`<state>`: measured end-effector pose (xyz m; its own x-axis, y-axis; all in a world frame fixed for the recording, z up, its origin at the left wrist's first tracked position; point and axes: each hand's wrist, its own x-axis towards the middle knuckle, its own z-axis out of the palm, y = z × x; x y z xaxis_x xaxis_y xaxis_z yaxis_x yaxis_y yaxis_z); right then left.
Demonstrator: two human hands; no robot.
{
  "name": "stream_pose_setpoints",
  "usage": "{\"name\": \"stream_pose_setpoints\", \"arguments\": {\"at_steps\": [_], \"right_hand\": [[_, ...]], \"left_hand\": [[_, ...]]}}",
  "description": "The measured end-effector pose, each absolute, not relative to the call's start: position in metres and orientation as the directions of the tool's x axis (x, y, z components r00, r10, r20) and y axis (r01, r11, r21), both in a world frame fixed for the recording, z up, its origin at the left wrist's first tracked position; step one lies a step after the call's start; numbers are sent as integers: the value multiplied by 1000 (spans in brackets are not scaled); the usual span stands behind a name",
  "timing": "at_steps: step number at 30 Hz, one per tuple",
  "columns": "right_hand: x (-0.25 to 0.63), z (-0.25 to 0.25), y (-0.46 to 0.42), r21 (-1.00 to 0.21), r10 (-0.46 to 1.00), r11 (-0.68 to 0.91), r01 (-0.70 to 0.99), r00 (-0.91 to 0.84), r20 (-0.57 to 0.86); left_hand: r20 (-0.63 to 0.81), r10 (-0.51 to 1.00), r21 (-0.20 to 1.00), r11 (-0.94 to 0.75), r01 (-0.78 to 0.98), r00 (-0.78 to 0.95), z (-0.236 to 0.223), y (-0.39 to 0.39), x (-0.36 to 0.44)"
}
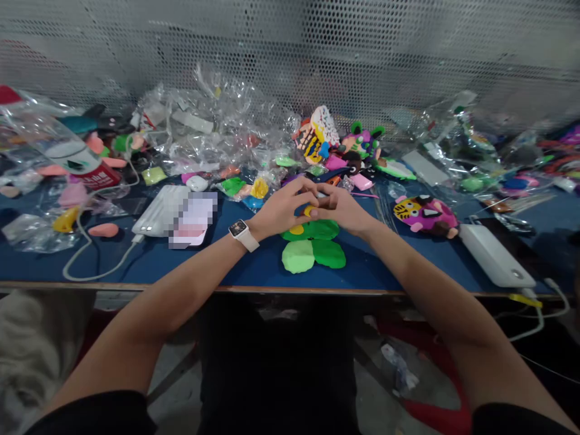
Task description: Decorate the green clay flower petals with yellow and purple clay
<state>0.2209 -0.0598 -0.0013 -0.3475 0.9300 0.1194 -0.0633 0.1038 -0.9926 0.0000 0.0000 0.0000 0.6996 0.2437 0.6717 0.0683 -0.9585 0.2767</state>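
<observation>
Over the blue table, my left hand (pixel 281 208) and my right hand (pixel 348 210) meet with bent fingers. A small piece of yellow clay (pixel 309 211) shows between their fingertips; part of it is hidden. Just below lies a flat green clay shape (pixel 324 230) with a yellow clay spot (pixel 296 230) at its left, partly covered by my hands. Closer to the table edge, a light green clay piece (pixel 298 257) touches a darker green clay piece (pixel 329 254), both flattened. My left wrist wears a pale-banded watch (pixel 243 234).
A phone (pixel 194 220) and white power bank (pixel 158 208) lie left; another white power bank (pixel 497 254) is right. A purple clay figure (pixel 426 215) sits near my right forearm. Clear plastic bags (pixel 226 121) and clay packets line the mesh wall (pixel 317 48). A plastic bottle (pixel 67 151) leans left.
</observation>
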Motion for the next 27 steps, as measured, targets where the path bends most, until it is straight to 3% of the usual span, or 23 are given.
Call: {"name": "stream_pose_setpoints", "arguments": {"at_steps": [5,12,20,27], "right_hand": [[222,1,-60,-991,924,136,-12,-359,131],[226,3,-59,-988,937,153,22,-322,138],[262,23,-60,-901,918,278,332,-368,148],[261,30,-63,-802,865,333,496,-499,51]], "left_hand": [[583,187,283,-959,19,791,1,1,-1],[629,245,283,-956,76,738,3,1,1],[679,378,312,-925,218,630,7,10,-13],[646,356,284,-933,219,675,-1,10,-7]]}}
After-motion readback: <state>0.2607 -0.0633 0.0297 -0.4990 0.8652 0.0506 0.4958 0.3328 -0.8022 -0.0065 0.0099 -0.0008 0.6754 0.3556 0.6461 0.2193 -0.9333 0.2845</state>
